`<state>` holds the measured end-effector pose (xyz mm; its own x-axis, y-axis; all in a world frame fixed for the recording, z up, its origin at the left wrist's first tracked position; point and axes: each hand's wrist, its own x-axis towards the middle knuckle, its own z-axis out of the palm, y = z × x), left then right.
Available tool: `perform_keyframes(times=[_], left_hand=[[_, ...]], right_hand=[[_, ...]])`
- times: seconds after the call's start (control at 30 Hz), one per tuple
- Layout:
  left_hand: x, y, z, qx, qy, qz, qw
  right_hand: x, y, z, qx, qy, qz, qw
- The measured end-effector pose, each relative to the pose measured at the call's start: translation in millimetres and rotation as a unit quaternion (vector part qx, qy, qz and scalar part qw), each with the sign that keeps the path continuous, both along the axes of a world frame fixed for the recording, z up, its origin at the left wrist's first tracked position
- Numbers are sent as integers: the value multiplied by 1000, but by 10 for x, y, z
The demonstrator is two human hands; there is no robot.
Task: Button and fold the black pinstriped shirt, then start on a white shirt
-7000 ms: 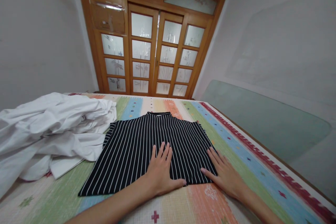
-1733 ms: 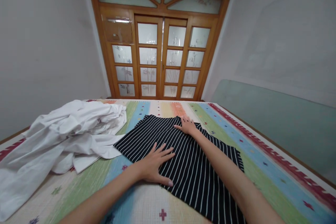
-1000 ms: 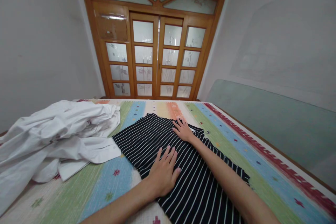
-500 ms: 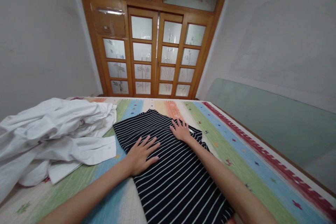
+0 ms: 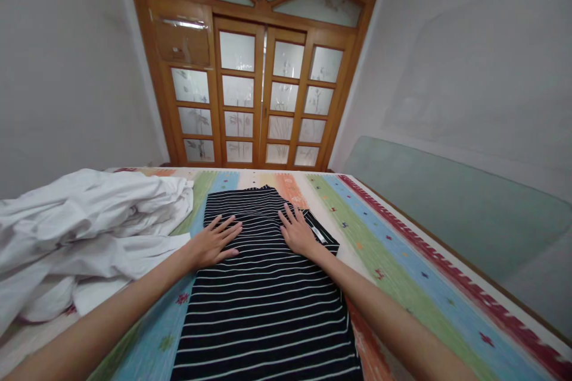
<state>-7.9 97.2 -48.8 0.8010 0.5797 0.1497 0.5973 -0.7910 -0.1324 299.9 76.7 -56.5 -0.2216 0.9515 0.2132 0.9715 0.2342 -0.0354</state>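
A black shirt with thin white stripes (image 5: 268, 303) lies folded over on the bed in front of me, its near end running out of the bottom of the view. My left hand (image 5: 217, 242) rests flat on its upper left part, fingers spread. On the upper right part my right hand (image 5: 295, 231) lies palm down, also with fingers apart. Just right of that hand the collar shows a small white label (image 5: 319, 234). Neither hand grips the cloth.
A crumpled white shirt (image 5: 102, 208) is heaped at the left, close to my left forearm. The colourful striped bedspread (image 5: 402, 262) covers the bed. A pale green headboard or panel (image 5: 447, 196) borders the right side. Wooden glazed doors (image 5: 259, 95) stand beyond the far edge.
The striped shirt has turned, so its stripes now run nearly level and its near end lies further left. Both hands have shifted left on it, staying flat.
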Motion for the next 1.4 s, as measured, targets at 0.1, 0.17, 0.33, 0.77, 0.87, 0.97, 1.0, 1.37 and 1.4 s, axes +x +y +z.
perform_keyframes(times=[0.1, 0.17, 0.33, 0.77, 0.87, 0.97, 1.0, 1.37, 1.4], left_hand=[[-40, -142, -43, -22, 0, 10, 1000], [-100, -231, -41, -43, 0, 12, 999], [-266, -361, 22, -85, -7, 17, 996], [-379, -516, -25, -161, -231, 158, 946], [-305, -462, 59, -245, -398, 248, 849], [-225, -434, 184, -331, -529, 331, 709], [-202, -437, 222, -354, -558, 345, 666], [-93, -559, 236, -459, -547, 238, 659], [-100, -551, 232, -451, -543, 231, 669]], right_hand=[[52, 65, 25, -49, 3, 12, 999], [66, 128, 38, -78, 14, -19, 997], [49, 213, 56, -107, 38, -94, 989], [742, 226, 164, 37, 311, -200, 928], [886, 205, 231, -42, 402, -244, 881], [943, 162, 291, -114, 452, -248, 849], [940, 141, 306, -132, 465, -243, 841], [711, -66, 386, -237, 461, 83, 851], [705, -59, 386, -233, 461, 80, 852]])
